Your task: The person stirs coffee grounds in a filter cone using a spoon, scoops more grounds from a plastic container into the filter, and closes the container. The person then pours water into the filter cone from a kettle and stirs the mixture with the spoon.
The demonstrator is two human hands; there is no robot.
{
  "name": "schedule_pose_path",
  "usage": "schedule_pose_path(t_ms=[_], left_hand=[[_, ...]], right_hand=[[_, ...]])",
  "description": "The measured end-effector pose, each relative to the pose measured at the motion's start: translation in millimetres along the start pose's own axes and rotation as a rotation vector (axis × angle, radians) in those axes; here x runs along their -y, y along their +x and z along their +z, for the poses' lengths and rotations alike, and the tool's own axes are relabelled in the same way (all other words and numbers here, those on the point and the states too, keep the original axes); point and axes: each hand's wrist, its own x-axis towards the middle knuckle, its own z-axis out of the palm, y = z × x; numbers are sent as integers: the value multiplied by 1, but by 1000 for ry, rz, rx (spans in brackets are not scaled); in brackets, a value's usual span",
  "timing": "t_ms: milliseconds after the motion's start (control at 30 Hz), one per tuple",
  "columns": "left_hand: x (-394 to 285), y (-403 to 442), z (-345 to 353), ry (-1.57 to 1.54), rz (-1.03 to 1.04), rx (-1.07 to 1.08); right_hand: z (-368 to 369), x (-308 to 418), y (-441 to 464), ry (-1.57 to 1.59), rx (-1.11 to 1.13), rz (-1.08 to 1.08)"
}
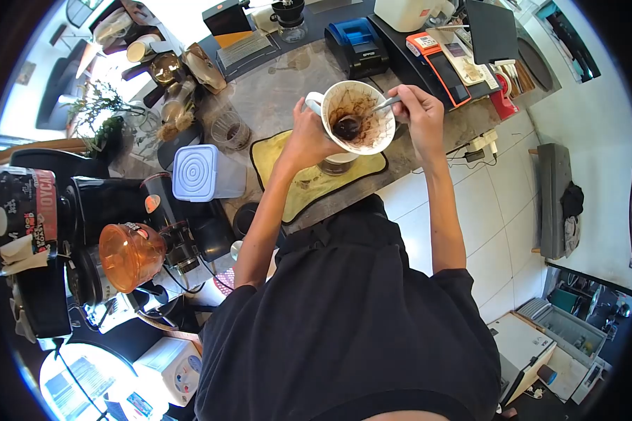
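Note:
My left hand (310,137) is closed on the side of a white coffee dripper (377,142), just below its handle. The dripper is tilted, its wide mouth facing me. Brown coffee stains streak its pale inner wall, and a dark wet patch of coffee (347,128) lies at the bottom. Pinched in my right hand (421,116) is a metal spoon (386,104), whose tip reaches inside the dripper. Below the dripper, a glass vessel (337,165) with brown contents is partly hidden. It stands on a yellow cloth (298,193) with a dark border.
Left of the cloth are a lidded plastic tub (196,174) and a clear glass (229,130). A black printer (357,48) and an orange card terminal (439,67) sit at the back. An orange-hoppered grinder (132,257) stands at lower left. The counter edge (393,175) runs before me.

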Motion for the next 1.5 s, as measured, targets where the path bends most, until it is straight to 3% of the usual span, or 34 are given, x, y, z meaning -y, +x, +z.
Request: schedule_pose_path(t_ms=[167,233,333,467,667,733,833,1500], left_hand=[[-4,2,-1,-83,-26,-23],[-4,3,-2,-92,-43,-9],[-8,4,-5,-3,-40,12],[-3,4,-3,-37,-8,-29],[-2,8,1,-148,12,-60],[-9,9,-3,-156,-13,-17],[-3,10,1,-90,51,-74],[-1,9,0,-141,-2,-31]], right_hand=[[2,19,-4,-4,-24,-108],[5,23,-7,-235,-24,-176],[11,12,-10,-309,31,-229],[14,10,-13,-147,-55,-204],[15,10,-16,-263,23,-228],[17,13,-17,-272,-81,-242],[20,15,-18,-308,-46,-257],[34,31,-24,-457,-80,-286]])
